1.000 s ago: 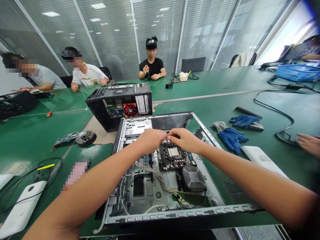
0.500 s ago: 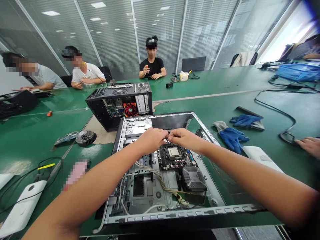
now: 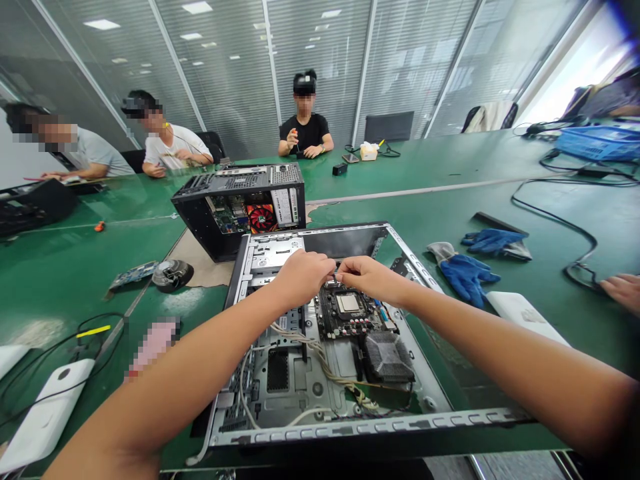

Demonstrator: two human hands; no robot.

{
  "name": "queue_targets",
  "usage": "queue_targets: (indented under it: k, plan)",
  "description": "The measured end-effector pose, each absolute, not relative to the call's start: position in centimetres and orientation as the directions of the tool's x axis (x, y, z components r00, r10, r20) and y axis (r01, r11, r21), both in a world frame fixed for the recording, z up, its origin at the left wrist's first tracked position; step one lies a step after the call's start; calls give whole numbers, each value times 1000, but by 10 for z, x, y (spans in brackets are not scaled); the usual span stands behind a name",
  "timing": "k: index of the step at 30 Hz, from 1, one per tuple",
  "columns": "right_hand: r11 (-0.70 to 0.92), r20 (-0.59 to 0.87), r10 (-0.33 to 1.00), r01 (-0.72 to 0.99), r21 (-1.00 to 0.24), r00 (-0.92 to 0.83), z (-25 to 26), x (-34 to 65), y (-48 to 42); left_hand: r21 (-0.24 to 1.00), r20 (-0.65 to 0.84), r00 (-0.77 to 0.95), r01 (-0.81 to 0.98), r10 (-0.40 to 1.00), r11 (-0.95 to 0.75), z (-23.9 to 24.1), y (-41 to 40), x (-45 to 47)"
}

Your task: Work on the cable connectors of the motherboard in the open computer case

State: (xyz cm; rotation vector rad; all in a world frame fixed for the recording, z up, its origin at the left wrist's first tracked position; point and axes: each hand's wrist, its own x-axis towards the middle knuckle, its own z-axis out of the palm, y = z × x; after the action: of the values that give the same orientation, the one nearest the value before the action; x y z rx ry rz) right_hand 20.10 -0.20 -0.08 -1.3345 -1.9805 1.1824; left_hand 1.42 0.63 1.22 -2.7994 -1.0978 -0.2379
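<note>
Glass partition panels with slatted blinds [image 3: 320, 53] stand behind a long, glossy green table [image 3: 425, 177]. Near its front edge, an open silver-and-black metal computer case [image 3: 350, 429] lies on its side. Inside it, a black motherboard [image 3: 327, 327] carries a square silver processor [image 3: 348, 303]; just beside the board, toward the viewer, is a grey finned metal heat sink [image 3: 387, 357], and a bundle of beige cables [image 3: 320, 350] runs across the bare metal floor.

Above the far edge of the motherboard, the left hand [image 3: 307, 272] and right hand [image 3: 367, 275] nearly meet. Each has its fingers curled and fingertips drawn together; what they pinch, if anything, is too small and too covered to tell.

Beyond the case stands a black computer tower [image 3: 200, 220], its opening showing a red-and-black fan [image 3: 261, 218]. Blue-and-grey work gloves [image 3: 467, 277] lie to the right, near a white rectangular device with rounded corners [image 3: 525, 317]. At the right edge, another person's hand [image 3: 620, 291] rests near a black cable [image 3: 583, 233]. Farther off, a person in a black shirt [image 3: 305, 132] sits facing this way.
</note>
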Motion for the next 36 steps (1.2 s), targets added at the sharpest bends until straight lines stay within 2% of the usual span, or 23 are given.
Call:
queue_targets:
  k: [5,13,24,31,36]
  plan:
    - [119,-108,909,499,-859,-403,0,201,-3,-63,184,734,672,653,-738,10,7,14]
    - [-145,-269,827,275,-950,-494,2,199,-3,6,224,725,668,652,-744,11,10,12]
    - [-49,-222,845,342,-938,-486,-3,200,-2,-30,165,753,649,637,-760,13,8,15]
    - [-121,-261,827,297,-947,-497,1,196,-5,-82,164,776,626,609,-775,13,9,13]
    - [-113,-254,833,298,-948,-492,2,197,-5,-39,163,758,644,631,-764,14,8,13]
